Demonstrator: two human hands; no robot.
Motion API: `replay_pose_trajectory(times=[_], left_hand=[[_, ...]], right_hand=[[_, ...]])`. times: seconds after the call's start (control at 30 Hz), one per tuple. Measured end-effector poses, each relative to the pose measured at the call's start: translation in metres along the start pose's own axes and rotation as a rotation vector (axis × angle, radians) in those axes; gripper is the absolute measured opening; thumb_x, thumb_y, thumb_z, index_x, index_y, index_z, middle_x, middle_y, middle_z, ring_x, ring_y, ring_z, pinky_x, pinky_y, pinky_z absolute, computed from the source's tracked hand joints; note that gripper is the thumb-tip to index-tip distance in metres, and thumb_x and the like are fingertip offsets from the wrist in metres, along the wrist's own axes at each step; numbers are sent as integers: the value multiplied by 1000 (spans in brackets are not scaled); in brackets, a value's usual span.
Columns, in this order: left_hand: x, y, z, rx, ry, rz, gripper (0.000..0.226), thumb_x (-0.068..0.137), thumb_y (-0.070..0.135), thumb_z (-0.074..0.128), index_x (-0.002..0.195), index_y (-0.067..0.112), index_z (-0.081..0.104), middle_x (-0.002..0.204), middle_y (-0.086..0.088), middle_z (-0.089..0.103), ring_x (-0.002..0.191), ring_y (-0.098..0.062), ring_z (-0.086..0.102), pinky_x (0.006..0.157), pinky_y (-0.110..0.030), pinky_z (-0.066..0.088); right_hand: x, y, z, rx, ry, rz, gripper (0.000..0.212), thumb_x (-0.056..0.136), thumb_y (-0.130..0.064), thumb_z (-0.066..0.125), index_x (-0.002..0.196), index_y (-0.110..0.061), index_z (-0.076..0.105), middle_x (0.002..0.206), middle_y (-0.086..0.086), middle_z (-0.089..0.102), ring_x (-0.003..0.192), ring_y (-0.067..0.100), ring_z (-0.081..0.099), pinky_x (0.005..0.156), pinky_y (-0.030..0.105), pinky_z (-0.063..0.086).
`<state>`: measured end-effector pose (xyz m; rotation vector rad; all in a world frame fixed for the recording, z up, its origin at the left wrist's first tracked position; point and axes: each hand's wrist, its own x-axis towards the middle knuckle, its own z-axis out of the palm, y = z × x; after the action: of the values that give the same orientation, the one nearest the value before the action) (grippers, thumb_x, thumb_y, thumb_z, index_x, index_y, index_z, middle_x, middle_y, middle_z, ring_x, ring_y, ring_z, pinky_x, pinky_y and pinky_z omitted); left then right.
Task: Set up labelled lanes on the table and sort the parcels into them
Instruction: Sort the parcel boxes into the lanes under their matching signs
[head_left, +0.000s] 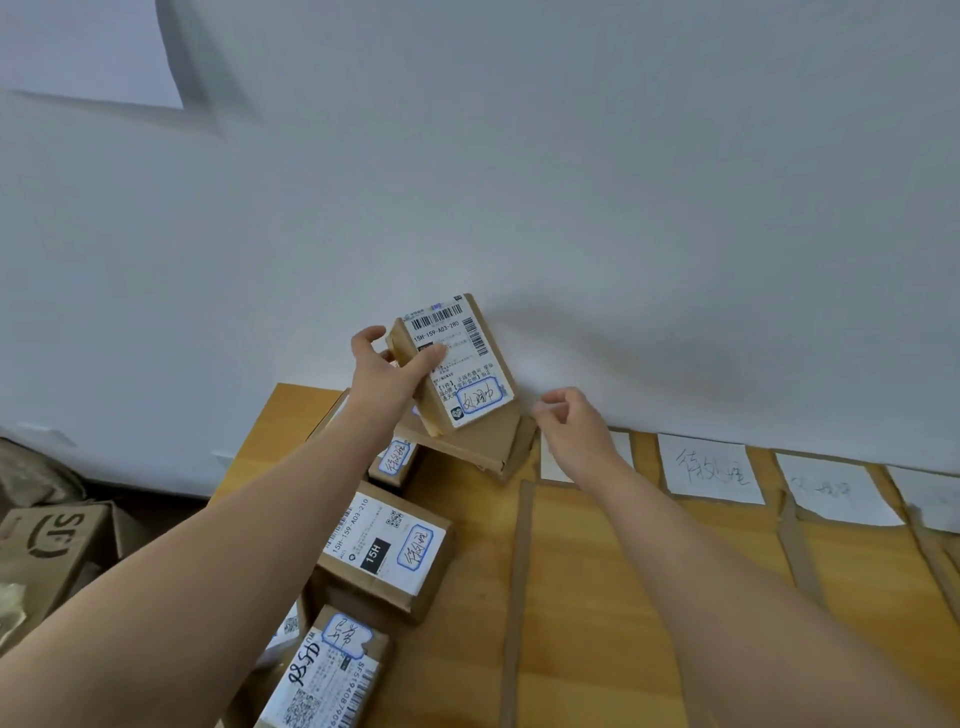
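Observation:
My left hand (387, 371) grips a small cardboard parcel (460, 364) by its left edge and holds it tilted above the far side of the table, its white shipping label facing me. My right hand (571, 423) hovers just right of it, fingers loosely curled, holding nothing. Under the raised parcel lies a flat cardboard box (483, 449). More labelled parcels sit in a column on the table's left: one (397, 460) partly behind my forearm, a larger one (384, 551), and one (332, 670) nearest me. White paper lane labels (709, 470) with handwriting lie along the wall, between brown tape strips (519, 587).
The wooden table (649, 597) abuts a white wall. Further paper labels (836, 491) lie to the right. On the floor at the left stands a brown box with printed letters (49, 540), beside crumpled packaging.

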<state>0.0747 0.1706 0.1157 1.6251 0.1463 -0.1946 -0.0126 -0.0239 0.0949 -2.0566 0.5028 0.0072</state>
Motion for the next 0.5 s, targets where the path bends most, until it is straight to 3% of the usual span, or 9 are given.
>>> replay_pose_trajectory(times=[0.1,0.23,0.43,0.5], left_hand=[[-26,13,11,-17,-25,44,75,77,34,78,135,23,32,131,-4,53,102,-20,66,86,-36,56],[-68,28,32,-58,-121,107,66,79,28,77,133,24,39,127,-4,59,97,-19,70,77,-35,60],[-145,39,87,-91,-226,148,56,82,26,73,130,28,42,124,-5,62,90,-19,73,68,-34,60],[-171,40,108,-128,-244,156,53,84,24,71,130,26,44,121,-5,64,88,-18,73,64,-31,59]], right_hand=[[-19,3,-25,89,35,-10,30,99,-35,46,123,-19,49,112,-3,56,104,18,57,89,33,48],[-44,12,-62,212,90,-42,22,97,-41,47,112,-24,51,103,-7,57,103,18,59,95,44,51],[-89,31,-120,362,54,-89,22,98,-39,49,110,-22,54,114,4,60,101,16,61,83,31,55],[-102,42,-139,377,24,-113,27,97,-42,49,113,-20,55,115,4,62,104,16,62,86,34,56]])
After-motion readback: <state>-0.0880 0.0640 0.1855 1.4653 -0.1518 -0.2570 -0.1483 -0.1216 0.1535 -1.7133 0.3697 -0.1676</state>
